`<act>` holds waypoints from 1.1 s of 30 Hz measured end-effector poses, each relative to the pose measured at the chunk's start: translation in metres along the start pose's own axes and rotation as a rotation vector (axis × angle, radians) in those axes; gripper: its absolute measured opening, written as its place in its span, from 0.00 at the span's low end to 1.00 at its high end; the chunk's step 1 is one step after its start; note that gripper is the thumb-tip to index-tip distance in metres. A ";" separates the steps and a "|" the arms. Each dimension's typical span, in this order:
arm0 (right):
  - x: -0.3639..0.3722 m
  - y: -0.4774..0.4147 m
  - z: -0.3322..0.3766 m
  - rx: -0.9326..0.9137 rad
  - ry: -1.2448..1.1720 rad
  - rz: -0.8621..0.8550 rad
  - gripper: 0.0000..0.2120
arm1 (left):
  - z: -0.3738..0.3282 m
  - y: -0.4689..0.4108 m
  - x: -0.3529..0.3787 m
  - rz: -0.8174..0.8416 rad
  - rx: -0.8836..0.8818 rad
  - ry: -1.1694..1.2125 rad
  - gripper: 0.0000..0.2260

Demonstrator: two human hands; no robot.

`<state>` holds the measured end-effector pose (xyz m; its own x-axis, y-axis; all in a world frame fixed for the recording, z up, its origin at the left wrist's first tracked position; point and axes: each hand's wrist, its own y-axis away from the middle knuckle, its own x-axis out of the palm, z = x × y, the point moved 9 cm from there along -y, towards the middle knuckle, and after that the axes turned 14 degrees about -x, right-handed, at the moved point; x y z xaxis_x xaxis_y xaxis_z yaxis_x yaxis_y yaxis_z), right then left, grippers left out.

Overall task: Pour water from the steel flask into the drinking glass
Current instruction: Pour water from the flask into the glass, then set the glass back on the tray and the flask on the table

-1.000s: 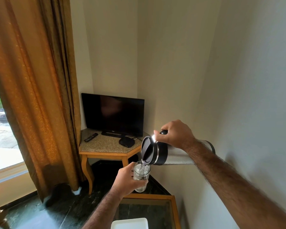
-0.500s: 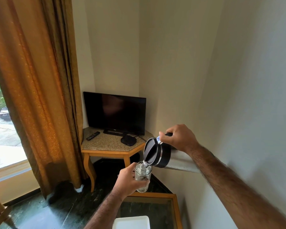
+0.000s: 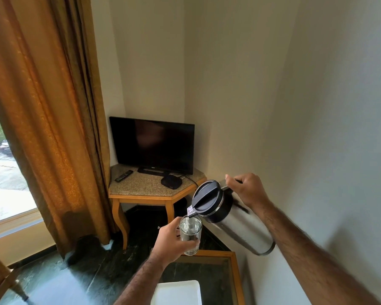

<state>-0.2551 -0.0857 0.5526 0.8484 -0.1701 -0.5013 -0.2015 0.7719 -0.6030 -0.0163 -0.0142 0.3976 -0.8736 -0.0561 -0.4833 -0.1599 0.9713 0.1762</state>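
Note:
My right hand point(image 3: 249, 190) grips the handle of the steel flask point(image 3: 235, 225), which has a black lid and collar and is tilted with its spout down to the left. The spout sits just above the rim of the clear drinking glass point(image 3: 190, 233). My left hand point(image 3: 172, 241) is wrapped around the glass and holds it upright in the air over the far edge of a glass-topped table. The glass holds water up to near its rim.
A wood-framed glass-topped table point(image 3: 234, 280) lies below, with a white tray point(image 3: 177, 292) on it. Behind stands a corner table point(image 3: 141, 192) with a TV point(image 3: 152, 145), a remote point(image 3: 123, 176) and a black box point(image 3: 171, 182). An orange curtain point(image 3: 53, 128) hangs left; a wall is close on the right.
The flask's base has dropped from level to lower right, so its lid now faces up more. The glass looks fuller. Both hands have sunk slightly in the view.

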 end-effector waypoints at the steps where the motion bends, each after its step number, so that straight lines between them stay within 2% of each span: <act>1: -0.001 0.004 -0.004 0.022 -0.012 -0.022 0.28 | 0.001 -0.001 0.001 -0.001 -0.002 0.004 0.33; 10: 0.009 0.052 -0.068 0.327 -0.235 -0.201 0.27 | 0.020 -0.014 0.009 -0.035 -0.009 0.049 0.29; 18: 0.030 0.109 -0.122 0.616 -0.449 -0.400 0.31 | 0.052 -0.029 0.028 -0.036 -0.050 0.071 0.31; 22: 0.048 0.132 -0.156 0.705 -0.545 -0.445 0.27 | 0.078 -0.045 0.043 -0.042 -0.077 0.071 0.30; 25: 0.066 0.147 -0.184 0.744 -0.642 -0.493 0.28 | 0.102 -0.060 0.058 -0.036 -0.097 0.058 0.30; 30: 0.101 0.184 -0.237 0.831 -0.656 -0.545 0.23 | 0.154 -0.087 0.092 -0.012 -0.137 0.017 0.30; 33: 0.119 0.206 -0.260 0.870 -0.621 -0.568 0.11 | 0.192 -0.096 0.113 -0.005 -0.168 -0.002 0.31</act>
<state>-0.3227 -0.1061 0.2076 0.8475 -0.4800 0.2266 0.4704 0.8770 0.0981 -0.0115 -0.0692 0.1615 -0.8717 -0.0603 -0.4863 -0.2392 0.9185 0.3148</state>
